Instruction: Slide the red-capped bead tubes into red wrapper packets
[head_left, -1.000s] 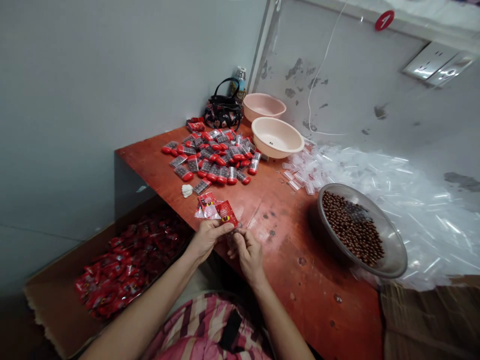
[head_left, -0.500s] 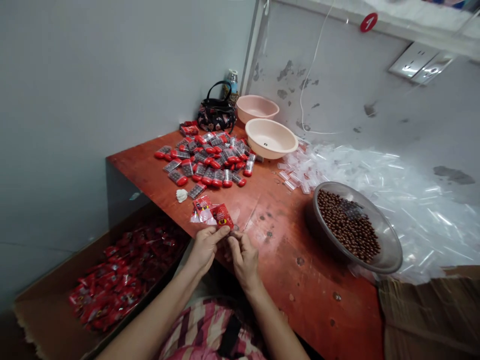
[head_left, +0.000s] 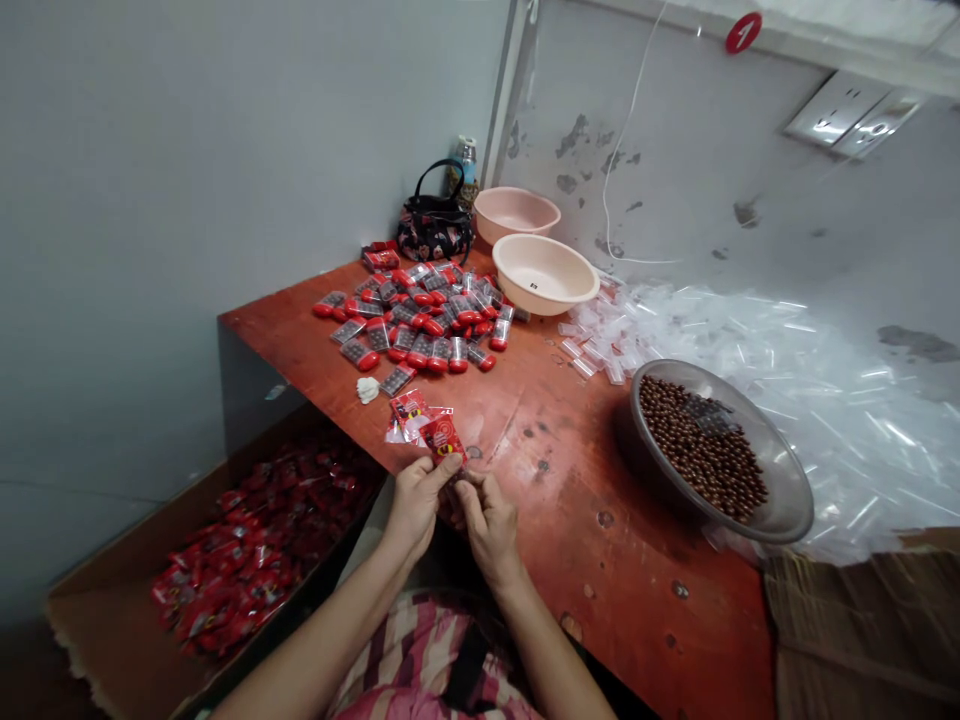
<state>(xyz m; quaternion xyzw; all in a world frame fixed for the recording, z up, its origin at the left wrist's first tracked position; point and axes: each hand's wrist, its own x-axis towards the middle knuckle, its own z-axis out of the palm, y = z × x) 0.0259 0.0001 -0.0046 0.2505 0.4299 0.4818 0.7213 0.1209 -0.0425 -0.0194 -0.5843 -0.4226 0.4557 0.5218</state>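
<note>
A small red printed packet (head_left: 442,436) is pinched between the thumb and fingers of my left hand (head_left: 414,503) at the table's front edge. My right hand (head_left: 491,527) is closed beside it, fingertips together at the packet's lower end. Exactly what those right fingers grip is hidden. Just beyond, more red packets in clear film (head_left: 407,408) lie on the table, near a small clear box of dark balls (head_left: 397,378) and a crumpled white lump (head_left: 367,390). Behind them spreads a pile of clear boxes with red caps (head_left: 420,350), filled with dark balls.
A grey bowl (head_left: 791,505) of brown balls (head_left: 690,470) stands on the right of the red table (head_left: 555,560), before a heap of clear plastic sleeves (head_left: 810,370). Two basins (head_left: 544,300) and a black handbag (head_left: 431,235) sit behind. Lower left, a cardboard box (head_left: 97,610) holds red packets.
The view has shifted very slightly. Both hands stay in almost the same place, with the red packet still in the left one.
</note>
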